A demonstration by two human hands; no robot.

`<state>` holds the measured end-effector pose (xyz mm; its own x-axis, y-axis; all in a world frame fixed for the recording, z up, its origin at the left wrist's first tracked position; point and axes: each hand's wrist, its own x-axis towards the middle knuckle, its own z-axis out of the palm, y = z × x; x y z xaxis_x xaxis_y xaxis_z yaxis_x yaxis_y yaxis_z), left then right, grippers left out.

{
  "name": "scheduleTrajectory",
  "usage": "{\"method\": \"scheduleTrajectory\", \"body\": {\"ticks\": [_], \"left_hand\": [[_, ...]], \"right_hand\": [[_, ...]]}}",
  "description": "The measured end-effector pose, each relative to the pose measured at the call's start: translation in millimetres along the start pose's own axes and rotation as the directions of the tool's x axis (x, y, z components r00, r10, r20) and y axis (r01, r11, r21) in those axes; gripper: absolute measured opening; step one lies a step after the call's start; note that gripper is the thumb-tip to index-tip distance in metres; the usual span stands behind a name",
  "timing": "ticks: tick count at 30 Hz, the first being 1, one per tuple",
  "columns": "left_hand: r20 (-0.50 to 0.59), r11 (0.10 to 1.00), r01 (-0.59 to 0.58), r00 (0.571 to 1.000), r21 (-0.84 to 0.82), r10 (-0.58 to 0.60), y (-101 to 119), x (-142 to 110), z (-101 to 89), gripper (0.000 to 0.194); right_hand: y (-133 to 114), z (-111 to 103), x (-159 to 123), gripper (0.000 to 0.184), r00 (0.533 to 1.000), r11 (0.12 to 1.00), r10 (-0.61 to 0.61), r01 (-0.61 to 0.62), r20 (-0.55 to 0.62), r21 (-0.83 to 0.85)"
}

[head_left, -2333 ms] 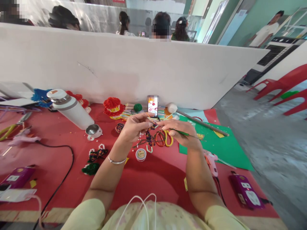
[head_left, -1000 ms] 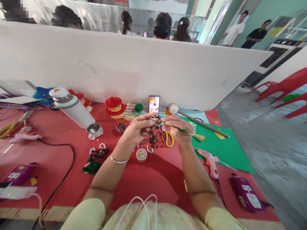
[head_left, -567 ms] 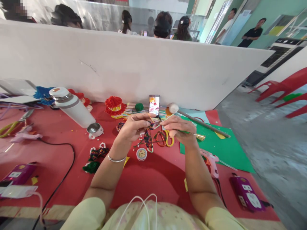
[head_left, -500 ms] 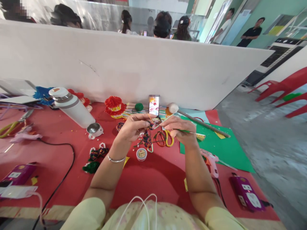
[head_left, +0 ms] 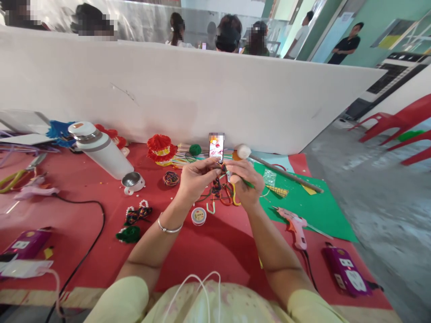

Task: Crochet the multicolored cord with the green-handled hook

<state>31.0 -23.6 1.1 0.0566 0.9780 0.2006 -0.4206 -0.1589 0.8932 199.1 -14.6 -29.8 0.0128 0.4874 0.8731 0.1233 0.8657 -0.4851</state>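
Note:
My left hand [head_left: 198, 179] is closed, pinching a dark multicoloured crocheted yarn piece [head_left: 216, 187] between thumb and fingers. The piece hangs down over the table. Close beside it, my right hand [head_left: 247, 181] is closed around a crochet hook with a green handle [head_left: 248, 183]; its working tip is hidden at the yarn between my fingers. Below the hands lie scissors with red and yellow handles [head_left: 236, 197], partly covered. A small round tub [head_left: 198, 216] sits nearer to me. To the left rests a ball of multicoloured yarn [head_left: 171, 178].
A phone [head_left: 216, 147] leans on the white partition [head_left: 202, 89]. A white flask [head_left: 104, 154] and steel cup [head_left: 132, 181] stand left. Right are a pink glue gun [head_left: 292, 224], green sheet [head_left: 313, 202], stick [head_left: 289, 173] and purple socket box [head_left: 346, 269]. People are behind the partition.
My hands have drawn closer together, the left moving right and the right moving left. The hook's handle is now mostly covered by my right hand. People in the background have moved.

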Motion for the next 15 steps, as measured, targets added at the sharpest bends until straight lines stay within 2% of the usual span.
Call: {"method": "scheduleTrajectory", "body": {"ticks": [3,7,10,15], "left_hand": [[-0.001,1.0,0.009,1.0,0.009,-0.009,-1.1,0.6,-0.8,0.03],[-0.069,0.998,-0.023,0.997,0.056,0.026,-0.9,0.9,-1.7,0.038],[-0.016,0.998,0.054,0.998,0.011,-0.054,0.4,2.4,-3.3,0.036],[0.06,0.994,0.11,0.992,-0.012,-0.109,2.8,4.0,-9.0,0.031]], "right_hand": [[-3.5,-1.1,2.3,0.022,1.0,0.999,-0.021,0.02,-0.008,-0.027],[-6.8,-1.1,6.3,0.018,1.0,1.0,-0.005,0.005,-0.008,0.0],[-7.0,-0.7,7.0,0.019,1.0,0.999,0.015,-0.014,-0.001,0.04],[-2.3,-0.5,2.6,0.022,0.985,0.98,0.166,-0.158,-0.054,0.118]]}}
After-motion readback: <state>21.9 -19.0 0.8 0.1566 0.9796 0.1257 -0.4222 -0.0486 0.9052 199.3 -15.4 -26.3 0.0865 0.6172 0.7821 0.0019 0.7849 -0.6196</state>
